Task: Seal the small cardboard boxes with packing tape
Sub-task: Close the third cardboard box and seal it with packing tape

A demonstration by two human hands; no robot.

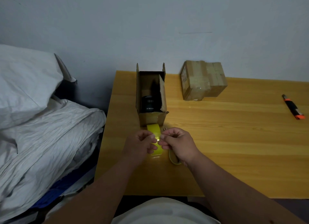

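**Both hands pinch a strip of yellow tape in front of the open box**

The wooden bench (pixel 234 140) fills the right half of the view, and a heap of white bedding (pixel 41 115) lies to its left. On the bench, near the far left corner, stands the open cardboard box (pixel 151 118), its flaps up; a dark item with the word "AUBURN" sits inside, but its shape is hard to make out in the shadow. To the right of it, well apart, is a sealed cardboard box (pixel 203 80) by the wall. An orange and black utility knife (pixel 293 109) lies near the right edge.

Both forearms reach forward from the bottom of the view and the hands meet just before the open box. The left hand (pixel 139 144) has curled fingers and pinches the strip of yellow tape (pixel 154 131) between thumb and forefinger. The right hand (pixel 178 144) pinches the same strip from the other side, fingertips almost touching those of the left. The strip runs up to the near wall of the open box.

The tape roll (pixel 173 158) lies under the right hand, mostly hidden by it.
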